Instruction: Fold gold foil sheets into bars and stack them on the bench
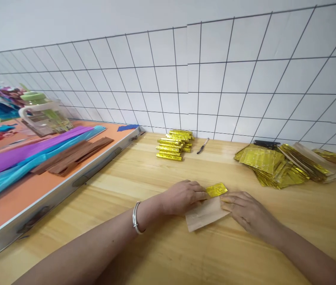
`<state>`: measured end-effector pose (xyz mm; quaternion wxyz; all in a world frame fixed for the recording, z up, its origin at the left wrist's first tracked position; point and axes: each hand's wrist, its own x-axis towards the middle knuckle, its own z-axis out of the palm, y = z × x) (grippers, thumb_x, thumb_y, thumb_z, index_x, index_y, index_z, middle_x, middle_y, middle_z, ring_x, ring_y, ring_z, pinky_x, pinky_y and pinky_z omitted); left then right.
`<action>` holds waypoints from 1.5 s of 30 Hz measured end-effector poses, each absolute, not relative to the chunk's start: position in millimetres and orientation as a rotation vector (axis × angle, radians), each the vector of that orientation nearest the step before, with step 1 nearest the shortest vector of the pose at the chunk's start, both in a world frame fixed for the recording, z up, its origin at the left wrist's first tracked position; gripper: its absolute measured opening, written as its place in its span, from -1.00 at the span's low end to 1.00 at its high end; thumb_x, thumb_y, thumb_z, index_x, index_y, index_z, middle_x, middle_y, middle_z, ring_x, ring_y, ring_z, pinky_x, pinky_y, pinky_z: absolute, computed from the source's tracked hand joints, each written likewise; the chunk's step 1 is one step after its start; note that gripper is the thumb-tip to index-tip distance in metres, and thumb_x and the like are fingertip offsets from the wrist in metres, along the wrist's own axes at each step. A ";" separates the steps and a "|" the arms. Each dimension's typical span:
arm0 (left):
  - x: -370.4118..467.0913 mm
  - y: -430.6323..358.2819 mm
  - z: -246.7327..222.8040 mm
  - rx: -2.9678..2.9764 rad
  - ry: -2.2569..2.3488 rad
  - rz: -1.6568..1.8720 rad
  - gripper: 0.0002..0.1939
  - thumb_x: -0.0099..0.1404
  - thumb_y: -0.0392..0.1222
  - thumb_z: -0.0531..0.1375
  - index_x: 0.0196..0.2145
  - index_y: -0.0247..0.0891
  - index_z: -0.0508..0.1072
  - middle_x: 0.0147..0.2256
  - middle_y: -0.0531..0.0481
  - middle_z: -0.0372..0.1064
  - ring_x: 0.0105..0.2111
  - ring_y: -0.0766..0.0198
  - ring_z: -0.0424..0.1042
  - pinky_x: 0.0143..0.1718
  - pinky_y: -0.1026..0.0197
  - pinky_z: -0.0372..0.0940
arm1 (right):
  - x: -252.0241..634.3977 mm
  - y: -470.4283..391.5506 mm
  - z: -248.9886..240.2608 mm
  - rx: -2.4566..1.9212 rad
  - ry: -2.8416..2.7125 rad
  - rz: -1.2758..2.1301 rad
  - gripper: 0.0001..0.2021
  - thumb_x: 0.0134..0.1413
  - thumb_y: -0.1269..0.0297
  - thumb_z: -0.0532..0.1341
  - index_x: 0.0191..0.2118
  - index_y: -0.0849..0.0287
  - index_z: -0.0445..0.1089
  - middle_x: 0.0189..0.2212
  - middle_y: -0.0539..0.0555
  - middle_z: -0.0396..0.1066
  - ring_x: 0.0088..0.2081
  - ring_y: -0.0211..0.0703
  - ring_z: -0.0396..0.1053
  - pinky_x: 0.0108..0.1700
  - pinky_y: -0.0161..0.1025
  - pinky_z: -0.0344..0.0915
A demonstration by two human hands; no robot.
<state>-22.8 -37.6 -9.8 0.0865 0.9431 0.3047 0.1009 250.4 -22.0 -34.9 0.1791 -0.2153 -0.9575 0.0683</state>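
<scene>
A sheet of paper (206, 214), tan on its upper side, lies on the wooden table with its far edge folded over to show a gold strip (217, 190). My left hand (185, 196), with a silver bangle at the wrist, presses its fingers together on the left end of the fold. At the right end, my right hand (243, 209) holds the sheet's edge, fingers close together. Parts of the sheet are hidden under both hands.
Rolled gold strips (169, 152) are stacked near the tiled wall, beside a pen (203, 146). Loose gold sheets (264, 160) pile up at right. An orange board (96, 164) at left bears coloured crepe paper and a clear container (44, 118).
</scene>
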 end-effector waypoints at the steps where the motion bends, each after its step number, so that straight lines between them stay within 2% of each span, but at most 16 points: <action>1: -27.8 -44.2 -8.3 2.766 0.920 0.307 -0.72 0.32 -0.25 0.00 -0.01 -0.19 0.28 -0.06 -0.08 0.33 -0.05 0.20 0.29 0.00 0.16 0.16 | 248.6 -23.4 -34.9 -0.600 -2.683 0.229 -0.72 0.14 0.42 0.08 -0.05 0.05 0.36 -0.05 0.07 0.39 0.03 -0.12 0.23 0.03 -0.06 0.20; 3: -38.8 -59.7 -5.4 2.655 0.963 0.349 -0.73 0.32 -0.28 -0.02 -0.03 -0.20 0.27 0.01 -0.09 0.29 0.01 0.22 0.26 0.05 0.16 0.15 | 245.2 -25.9 -34.2 -0.617 -2.629 0.311 -0.76 0.14 0.40 0.09 -0.09 0.09 0.37 -0.11 0.09 0.42 -0.03 -0.14 0.28 -0.01 -0.10 0.24; 5: -48.5 -76.4 -2.5 2.576 0.986 0.386 -0.71 0.28 -0.32 0.01 -0.04 -0.20 0.28 0.10 -0.09 0.18 0.12 0.21 0.15 0.13 0.12 0.07 | 241.6 -28.6 -32.8 -0.651 -2.589 0.376 -0.79 0.14 0.39 0.10 -0.11 0.11 0.37 -0.18 0.10 0.44 -0.09 -0.14 0.30 -0.05 -0.12 0.26; 8: -54.6 -98.2 1.1 2.516 1.063 0.407 -0.56 0.16 -0.33 0.11 0.03 -0.20 0.24 0.18 -0.11 0.04 0.17 0.15 0.05 0.16 0.07 0.02 | 236.3 -33.6 -31.1 -0.681 -2.562 0.390 -0.82 0.14 0.39 0.10 -0.16 0.12 0.39 -0.23 0.10 0.44 -0.13 -0.13 0.31 -0.09 -0.11 0.27; 10: -52.0 -107.5 0.3 2.440 1.158 0.449 -0.50 0.13 -0.24 0.17 0.04 -0.19 0.22 0.15 -0.11 0.10 0.14 0.13 0.11 0.14 0.07 0.04 | 233.7 -37.7 -30.6 -0.687 -2.556 0.382 -0.83 0.14 0.39 0.10 -0.20 0.11 0.40 -0.24 0.10 0.44 -0.15 -0.13 0.31 -0.10 -0.11 0.27; 13: -43.6 -111.8 -7.8 2.322 1.317 0.530 -0.69 0.19 -0.10 0.17 -0.10 -0.17 0.31 0.02 -0.04 0.29 0.02 0.18 0.25 0.07 0.10 0.13 | 231.7 -44.2 -30.1 -0.688 -2.562 0.372 -0.85 0.12 0.40 0.12 -0.21 0.11 0.40 -0.28 0.07 0.43 -0.20 -0.16 0.31 -0.10 -0.12 0.26; 15: -39.4 -110.7 -15.7 2.293 1.376 0.572 -0.84 0.25 -0.11 0.11 -0.21 -0.17 0.35 -0.05 0.00 0.35 -0.03 0.22 0.30 0.03 0.14 0.15 | 231.6 -47.5 -29.0 -0.690 -2.564 0.332 -0.84 0.11 0.41 0.12 -0.21 0.11 0.39 -0.31 0.07 0.42 -0.22 -0.16 0.31 -0.12 -0.12 0.26; 18: -38.0 -109.5 -23.7 2.321 1.385 0.608 -0.92 0.28 -0.19 0.07 -0.27 -0.19 0.33 -0.04 0.02 0.35 0.00 0.26 0.29 0.05 0.16 0.12 | 233.1 -49.3 -26.0 -0.706 -2.547 0.200 -0.85 0.07 0.41 0.15 -0.25 0.08 0.40 -0.25 0.10 0.39 -0.15 -0.09 0.27 -0.10 -0.07 0.24; 22: -40.2 -114.7 -22.2 2.339 1.361 0.601 -0.86 0.25 -0.14 0.12 -0.24 -0.21 0.32 0.02 -0.04 0.30 0.08 0.22 0.21 0.11 0.12 0.06 | 235.1 -46.1 -24.7 -0.735 -2.529 0.188 -0.90 0.04 0.39 0.16 -0.35 0.07 0.41 -0.06 0.11 0.33 0.03 0.01 0.17 -0.01 0.01 0.17; 24: -40.1 -117.7 -20.2 2.299 1.376 0.610 -0.83 0.26 -0.10 0.10 -0.23 -0.21 0.33 0.03 -0.04 0.29 0.09 0.21 0.20 0.12 0.12 0.05 | 234.7 -43.0 -26.8 -0.747 -2.547 0.305 -0.93 0.05 0.36 0.16 -0.35 0.08 0.39 -0.11 0.10 0.37 0.01 -0.02 0.21 -0.02 -0.02 0.18; 27: -37.5 -119.0 -21.2 2.210 1.421 0.673 -0.82 0.34 -0.15 0.00 -0.29 -0.21 0.37 -0.01 -0.01 0.33 0.04 0.26 0.26 0.09 0.15 0.09 | 231.8 -37.7 -32.0 -0.790 -2.519 0.501 -0.91 0.11 0.32 0.13 -0.34 0.10 0.38 -0.28 0.07 0.42 -0.15 -0.11 0.31 -0.12 -0.10 0.23; 30: -34.5 -116.9 -26.0 2.133 1.492 0.770 -0.80 0.35 -0.18 -0.01 -0.32 -0.20 0.39 -0.09 0.02 0.40 -0.04 0.28 0.32 0.03 0.18 0.14 | 227.0 -33.3 -35.8 -0.866 -2.439 0.599 -0.86 0.14 0.32 0.09 -0.39 0.11 0.36 -0.38 0.04 0.42 -0.28 -0.15 0.31 -0.23 -0.17 0.23; 35: -33.5 -112.0 -31.0 2.083 1.506 0.826 -0.85 0.28 -0.12 0.11 -0.35 -0.20 0.42 -0.17 0.04 0.42 -0.11 0.25 0.35 -0.04 0.19 0.18 | 220.1 -31.9 -35.7 -0.907 -2.403 0.569 -0.85 0.13 0.34 0.09 -0.45 0.13 0.30 -0.47 0.03 0.36 -0.35 -0.16 0.27 -0.27 -0.18 0.19; 37: -32.9 -110.0 -32.2 2.082 1.525 0.836 -0.88 0.27 -0.17 0.12 -0.37 -0.21 0.41 -0.20 0.03 0.41 -0.16 0.27 0.36 -0.07 0.20 0.19 | 218.9 -31.9 -36.0 -0.898 -2.412 0.546 -0.85 0.13 0.35 0.09 -0.46 0.14 0.29 -0.48 0.03 0.35 -0.36 -0.16 0.26 -0.27 -0.18 0.18; 41: -30.2 -107.2 -33.8 2.091 1.623 0.821 -0.82 0.19 -0.26 0.17 -0.54 -0.27 0.29 -0.30 0.01 0.37 -0.26 0.27 0.33 -0.19 0.22 0.22 | 218.7 -29.9 -39.7 -0.911 -2.433 0.520 -0.85 0.12 0.34 0.10 -0.46 0.14 0.27 -0.48 0.03 0.33 -0.36 -0.16 0.25 -0.29 -0.19 0.17; 45: -28.5 -106.8 -33.0 2.110 1.671 0.790 -0.79 0.15 -0.29 0.18 -0.57 -0.27 0.21 -0.38 0.00 0.32 -0.31 0.27 0.30 -0.26 0.23 0.22 | 219.1 -27.8 -42.0 -0.963 -2.456 0.482 -0.82 0.10 0.33 0.11 -0.51 0.14 0.23 -0.50 0.02 0.32 -0.38 -0.17 0.24 -0.32 -0.20 0.16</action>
